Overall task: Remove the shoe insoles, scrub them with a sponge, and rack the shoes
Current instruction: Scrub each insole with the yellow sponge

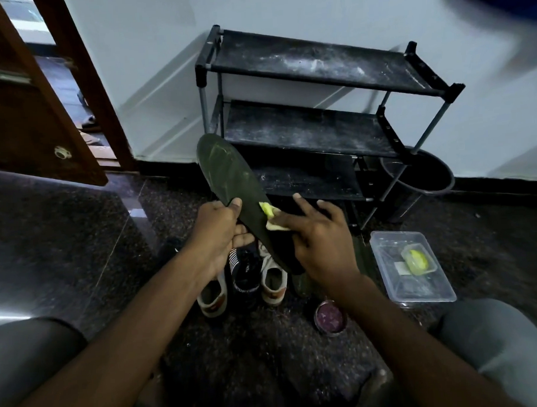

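Head view: insole point(229, 171) diagonal, toe apparently up-left toward rack point(316, 62).

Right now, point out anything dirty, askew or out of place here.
The shoe rack stands out: whitish dust streaks its black shelves, heaviest on the top one, and no shoes sit on it. The shoes are on the floor before it.

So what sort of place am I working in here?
Most likely a home entryway, seen from floor level. A black three-tier shoe rack stands against the wall, a wooden door is open on the left, and sneakers sit on the polished dark stone floor.
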